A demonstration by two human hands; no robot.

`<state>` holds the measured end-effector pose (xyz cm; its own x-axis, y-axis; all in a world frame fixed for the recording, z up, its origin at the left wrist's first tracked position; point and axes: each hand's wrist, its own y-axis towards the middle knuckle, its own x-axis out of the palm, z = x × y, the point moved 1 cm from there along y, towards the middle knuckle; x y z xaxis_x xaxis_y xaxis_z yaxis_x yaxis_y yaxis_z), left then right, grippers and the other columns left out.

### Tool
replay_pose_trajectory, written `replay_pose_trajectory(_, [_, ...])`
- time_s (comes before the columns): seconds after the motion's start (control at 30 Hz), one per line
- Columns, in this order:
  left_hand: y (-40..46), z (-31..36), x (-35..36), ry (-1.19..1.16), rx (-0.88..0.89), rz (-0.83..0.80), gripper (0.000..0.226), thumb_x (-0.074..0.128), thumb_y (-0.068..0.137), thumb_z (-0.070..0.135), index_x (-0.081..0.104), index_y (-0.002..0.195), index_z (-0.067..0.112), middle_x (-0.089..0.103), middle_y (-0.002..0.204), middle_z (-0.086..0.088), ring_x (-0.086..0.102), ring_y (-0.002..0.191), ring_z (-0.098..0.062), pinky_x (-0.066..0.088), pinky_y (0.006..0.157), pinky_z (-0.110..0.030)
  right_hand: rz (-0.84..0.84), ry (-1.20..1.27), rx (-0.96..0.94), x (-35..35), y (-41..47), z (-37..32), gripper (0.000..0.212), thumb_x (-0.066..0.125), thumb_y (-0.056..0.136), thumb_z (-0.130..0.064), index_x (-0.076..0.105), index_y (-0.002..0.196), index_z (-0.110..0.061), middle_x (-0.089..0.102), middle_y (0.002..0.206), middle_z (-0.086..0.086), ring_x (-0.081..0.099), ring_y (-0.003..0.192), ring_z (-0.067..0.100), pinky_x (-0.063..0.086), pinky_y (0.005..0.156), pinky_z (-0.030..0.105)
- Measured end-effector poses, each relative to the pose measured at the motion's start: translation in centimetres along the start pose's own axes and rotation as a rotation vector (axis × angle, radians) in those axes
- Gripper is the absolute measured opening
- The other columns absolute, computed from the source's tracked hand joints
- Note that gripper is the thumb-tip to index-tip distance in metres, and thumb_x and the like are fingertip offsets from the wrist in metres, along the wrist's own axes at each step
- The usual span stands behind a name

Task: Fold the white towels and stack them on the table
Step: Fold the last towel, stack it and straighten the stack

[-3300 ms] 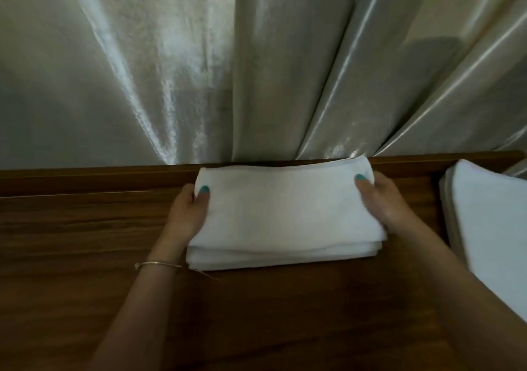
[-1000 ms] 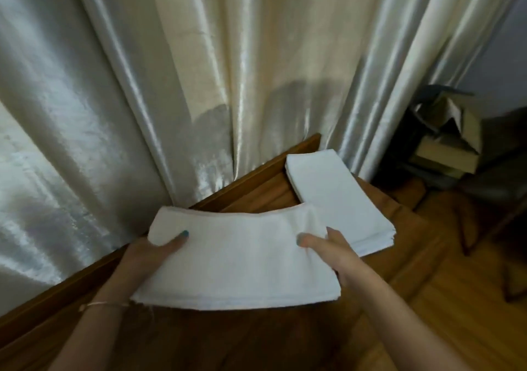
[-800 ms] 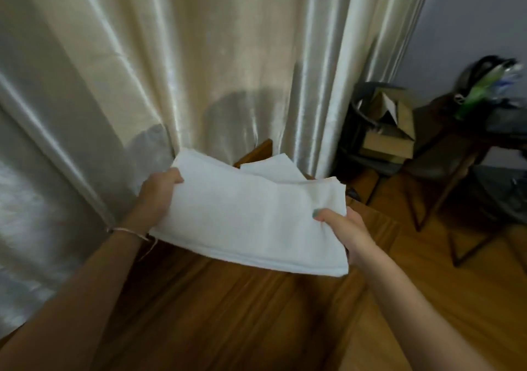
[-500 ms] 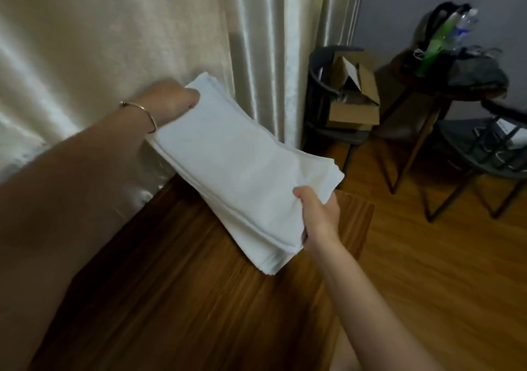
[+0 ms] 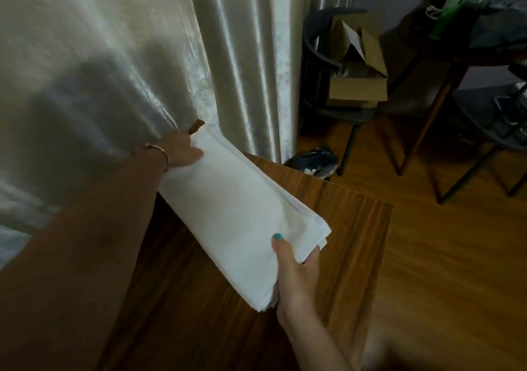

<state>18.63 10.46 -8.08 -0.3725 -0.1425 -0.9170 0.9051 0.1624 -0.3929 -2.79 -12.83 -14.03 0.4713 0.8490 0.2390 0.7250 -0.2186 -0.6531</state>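
A folded white towel lies long and slanted over the right end of the wooden table, on top of a stack of folded white towels whose edges show along its right side. My left hand holds the towel's far end by the curtain, thumb on top. My right hand grips its near end, thumb on top and fingers underneath. Whether the towel rests fully on the stack cannot be told.
A shiny cream curtain hangs right behind the table. Past the table's right edge is wooden floor, a dark chair with a cardboard box, a dark bundle on the floor, and a side table with metal legs.
The towel, held by both ends, was lifted from the table's back edge and carried right. It has come down over the other stack at the table's right end.
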Motion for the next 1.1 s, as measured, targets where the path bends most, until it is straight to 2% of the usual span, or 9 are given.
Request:
replay_pose_trajectory(0.1, [1.4,-1.1,0.3,-0.004,-0.014,0.043,0.064,0.053,0.092,0.039,0.036,0.141,0.002,0.04,0.145,-0.022,0.039,0.131,-0.038,0.034,0.104,-0.038,-0.005,-0.012,-0.021,-0.3,0.3,0.4,0.046,0.073,0.082,-0.026,0.052,0.12,-0.037,0.071,0.099,-0.01,0.069,0.089,0.014,0.059,0.074,0.038])
replay_pose_trajectory(0.2, [1.6,-1.3,0.5,-0.02,0.005,0.027,0.068,0.054,0.09,0.037,0.027,0.147,0.011,0.04,0.145,-0.021,0.042,0.129,-0.038,0.038,0.105,-0.04,0.017,0.024,-0.013,-0.2,0.1,0.9,0.045,0.074,0.082,-0.025,0.051,0.118,-0.035,0.07,0.099,-0.009,0.069,0.084,0.011,0.058,0.065,0.03])
replay_pose_trajectory(0.3, [1.0,-1.1,1.0,-0.014,0.124,0.177,0.062,0.055,0.089,0.021,0.029,0.145,0.014,0.051,0.132,-0.021,0.053,0.108,-0.038,0.041,0.09,-0.038,0.107,-0.108,-0.115,0.6,-1.0,0.8,0.072,0.081,0.075,-0.023,0.035,0.131,-0.027,0.059,0.111,-0.012,0.062,0.09,0.004,0.054,0.068,0.022])
replay_pose_trajectory(0.4, [-1.1,0.2,1.0,0.137,0.258,0.644,0.042,0.062,0.085,0.022,0.05,0.121,0.004,0.053,0.119,-0.02,0.05,0.107,-0.039,0.039,0.093,-0.045,0.336,-0.66,-0.779,0.2,-1.5,-0.3,0.101,0.087,0.064,-0.021,0.023,0.141,-0.016,0.034,0.138,0.003,0.039,0.127,0.018,0.041,0.107,0.045])
replay_pose_trajectory(0.5, [-4.6,2.9,3.2,0.058,0.269,0.797,0.049,0.044,0.09,0.047,0.056,0.125,0.015,0.047,0.133,-0.019,0.04,0.124,-0.039,0.031,0.102,-0.053,0.251,-1.22,-1.178,0.9,-0.5,-2.5,0.084,0.071,0.075,-0.043,0.028,0.145,-0.022,0.023,0.154,0.009,0.021,0.143,0.033,0.011,0.115,0.054])
replay_pose_trajectory(0.67, [-6.0,3.0,9.1,-0.076,0.045,0.382,0.089,0.007,0.057,0.095,0.001,0.139,0.06,0.003,0.159,-0.011,-0.005,0.144,-0.038,-0.003,0.107,-0.072,-0.128,-1.633,-0.963,1.8,1.8,-2.5,0.084,0.021,0.078,-0.086,-0.004,0.149,-0.048,-0.01,0.162,-0.003,-0.016,0.148,0.024,-0.02,0.113,0.053])
replay_pose_trajectory(0.93, [-5.0,3.0,9.2,-0.115,0.035,0.321,0.084,0.009,0.059,0.096,-0.007,0.136,0.064,-0.008,0.159,-0.012,-0.015,0.144,-0.035,-0.013,0.108,-0.066,0.037,-1.675,-0.725,2.1,1.3,-1.2,0.085,0.006,0.077,-0.084,-0.013,0.149,-0.043,-0.022,0.16,0.006,-0.024,0.146,0.03,-0.021,0.105,0.064])
replay_pose_trajectory(1.0, [-5.2,3.0,9.1,-0.102,0.024,0.296,0.085,0.007,0.058,0.096,-0.008,0.136,0.063,-0.009,0.159,-0.012,-0.014,0.144,-0.035,-0.013,0.108,-0.066,0.098,-1.667,-0.664,1.9,1.1,-0.7,0.087,0.007,0.079,-0.083,-0.009,0.151,-0.038,-0.018,0.16,0.011,-0.018,0.147,0.03,-0.018,0.105,0.066])
replay_pose_trajectory(1.1, [-5.7,3.0,9.0,-0.097,0.013,0.267,0.079,0.005,0.063,0.092,-0.01,0.135,0.064,-0.009,0.159,-0.009,-0.015,0.145,-0.034,-0.013,0.107,-0.065,0.096,-1.591,-0.747,0.8,0.7,-1.5,0.082,0.023,0.084,-0.077,0.026,0.151,-0.029,0.025,0.158,0.014,0.023,0.146,0.031,0.006,0.11,0.066])
